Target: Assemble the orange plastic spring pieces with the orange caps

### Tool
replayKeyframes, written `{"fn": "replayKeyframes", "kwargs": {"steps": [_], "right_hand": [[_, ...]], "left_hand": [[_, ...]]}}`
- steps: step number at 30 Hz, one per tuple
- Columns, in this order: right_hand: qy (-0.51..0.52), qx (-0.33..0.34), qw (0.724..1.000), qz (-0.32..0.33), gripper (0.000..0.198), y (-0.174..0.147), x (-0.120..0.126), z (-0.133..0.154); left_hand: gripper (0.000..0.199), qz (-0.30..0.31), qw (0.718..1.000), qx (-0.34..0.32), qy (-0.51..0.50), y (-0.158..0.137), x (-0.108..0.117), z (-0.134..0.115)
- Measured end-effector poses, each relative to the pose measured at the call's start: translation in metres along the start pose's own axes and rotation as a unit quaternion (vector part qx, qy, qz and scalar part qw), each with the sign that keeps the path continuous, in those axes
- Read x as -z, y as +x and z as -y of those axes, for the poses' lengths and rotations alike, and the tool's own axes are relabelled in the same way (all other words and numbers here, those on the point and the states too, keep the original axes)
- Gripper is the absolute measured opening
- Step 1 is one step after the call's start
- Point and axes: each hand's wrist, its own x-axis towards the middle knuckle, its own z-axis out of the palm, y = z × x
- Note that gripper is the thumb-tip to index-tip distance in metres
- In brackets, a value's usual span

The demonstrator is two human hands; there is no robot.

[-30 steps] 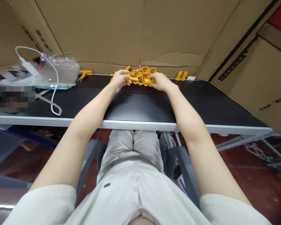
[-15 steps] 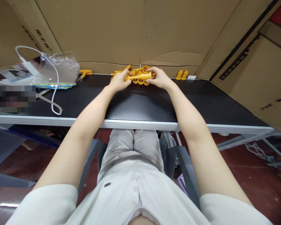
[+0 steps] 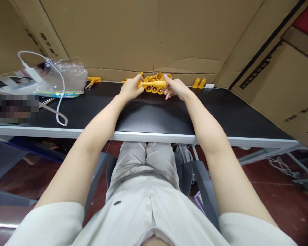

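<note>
My left hand (image 3: 130, 87) is closed around the left end of a yellow plastic piece (image 3: 156, 83). It lies level, with a thin ribbed shaft on the left and a thicker grooved barrel on the right. At the barrel's right end is my right hand (image 3: 176, 88), thumb above and fingers spread below, apart from each other. Whether a fingertip touches the barrel is hard to see. Just behind and below the piece sits a cluster of yellow cup-shaped parts (image 3: 159, 76) with round openings facing me, partly hidden by the hands.
A yellow T-handled corkscrew (image 3: 93, 80) lies at the left, beside a clear plastic bag (image 3: 69, 75) and a white cable (image 3: 63, 85). Two yellow caps (image 3: 199, 83) and a small white card (image 3: 209, 86) are at the right. Cardboard walls (image 3: 159, 37) border the black table (image 3: 154, 116).
My right fingers have loosened from the barrel's end and spread downward, while the thumb has risen. The left hand keeps its hold on the yellow piece, almost still.
</note>
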Motion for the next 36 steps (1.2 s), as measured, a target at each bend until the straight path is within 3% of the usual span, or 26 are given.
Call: {"fn": "replayKeyframes", "kwargs": {"steps": [5, 8, 11, 15, 22, 27, 30, 36], "right_hand": [[0.012, -0.051, 0.998, 0.017, 0.078, -0.002, 0.004, 0.003], [0.052, -0.067, 0.995, 0.051, 0.052, -0.009, 0.010, 0.010], [0.079, -0.041, 0.995, 0.050, 0.029, -0.015, 0.013, 0.013], [0.059, -0.035, 0.997, 0.043, 0.034, -0.014, 0.012, 0.010], [0.031, -0.012, 0.999, 0.015, 0.079, 0.008, 0.008, -0.008], [0.001, 0.005, 1.000, -0.010, 0.092, 0.020, 0.006, -0.022], [-0.006, -0.009, 1.000, 0.002, 0.089, 0.013, 0.012, -0.016], [0.001, 0.042, 0.999, 0.011, 0.053, -0.008, 0.019, 0.006]], "left_hand": [[0.045, 0.011, 1.000, 0.014, 0.011, 0.001, 0.000, -0.006], [0.046, 0.014, 0.999, 0.028, 0.013, 0.001, 0.000, -0.007], [0.045, 0.015, 0.999, 0.029, 0.014, 0.001, -0.001, -0.006], [0.044, 0.012, 1.000, 0.023, 0.009, -0.001, 0.000, -0.008], [0.045, 0.011, 1.000, 0.009, -0.024, -0.005, 0.003, -0.018], [0.043, 0.021, 0.999, 0.026, -0.033, -0.002, 0.002, -0.017], [0.039, 0.014, 0.999, 0.035, -0.037, 0.001, 0.000, -0.014], [0.040, 0.021, 0.998, 0.047, -0.036, 0.002, 0.000, -0.012]]}}
